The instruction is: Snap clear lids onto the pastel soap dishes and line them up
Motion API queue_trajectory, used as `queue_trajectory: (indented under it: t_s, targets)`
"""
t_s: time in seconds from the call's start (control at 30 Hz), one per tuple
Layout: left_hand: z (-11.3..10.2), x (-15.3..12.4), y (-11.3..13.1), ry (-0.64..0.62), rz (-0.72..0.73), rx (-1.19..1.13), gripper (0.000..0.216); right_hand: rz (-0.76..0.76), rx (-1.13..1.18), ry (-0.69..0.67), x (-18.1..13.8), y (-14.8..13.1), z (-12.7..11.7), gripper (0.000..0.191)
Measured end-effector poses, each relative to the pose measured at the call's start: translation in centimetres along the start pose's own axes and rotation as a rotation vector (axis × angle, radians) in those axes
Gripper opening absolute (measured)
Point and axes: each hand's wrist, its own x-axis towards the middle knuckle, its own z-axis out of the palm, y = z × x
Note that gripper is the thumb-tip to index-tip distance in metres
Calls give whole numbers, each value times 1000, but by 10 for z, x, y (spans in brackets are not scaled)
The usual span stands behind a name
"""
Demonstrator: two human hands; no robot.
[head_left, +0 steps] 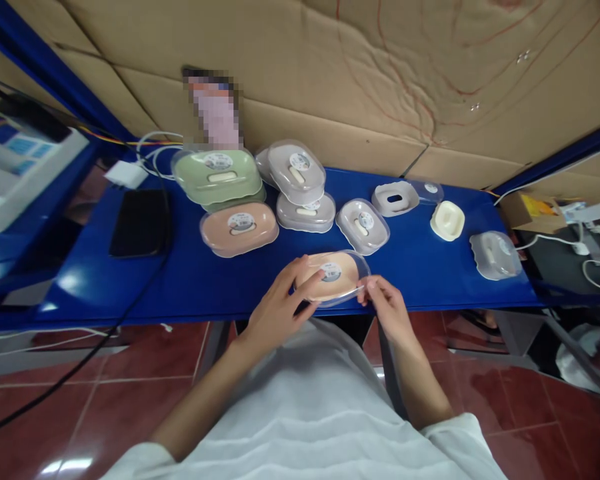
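Observation:
A peach soap box with a clear lid [333,277] is held just above the front edge of the blue table [190,280]. My left hand [279,308] grips its left side, fingers curled round the lid. My right hand [386,303] pinches the lid's right front rim. A round sticker sits on top of the lid.
Behind lie several more lidded soap boxes: green [217,175], peach [239,229], grey [297,171], grey [363,225]. To the right are a grey base [395,198], a cream tray [447,220] and a clear-lidded box [495,255]. A black phone [140,222] and cables lie left.

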Motion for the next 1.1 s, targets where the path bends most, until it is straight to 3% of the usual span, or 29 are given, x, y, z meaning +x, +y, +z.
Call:
queue_trajectory:
  t_s: [0.07, 0.13, 0.23, 0.3, 0.37, 0.6, 0.8, 0.9, 1.0, 1.1]
  targets:
    - [0, -1, -1, 7, -3, -8, 69, -137, -292, 97, 0, 1, -8, 28]
    - [1, -2, -2, 22, -13, -23, 69, -292, -491, 156, 2, 2, -14, 43]
    - [2, -5, -5, 18, -22, -85, 72, -504, -645, -28, 9, 3, -15, 74]
    - [2, -6, -7, -1, -55, -125, 73, -601, -704, -187, 14, 5, -11, 74]
    - [2, -6, -9, -23, -96, -139, 72, -659, -731, -226, 17, 8, -6, 76]
    - [2, -5, -8, -54, -53, -114, 71, -737, -820, -61, 6, 19, -2, 88]
    - [-3, -3, -9, -114, -58, -142, 71, -790, -901, -21, 1, 22, -2, 74]
    - [-5, -4, -11, -136, -33, -168, 70, -778, -875, -62, -1, 21, -4, 68]
    - [-7, -5, -9, -175, -33, -158, 74, -747, -833, -99, -11, 20, -18, 64]
    - [-7, -5, -5, -162, -105, -137, 74, -657, -897, 5, -25, 25, -48, 58]
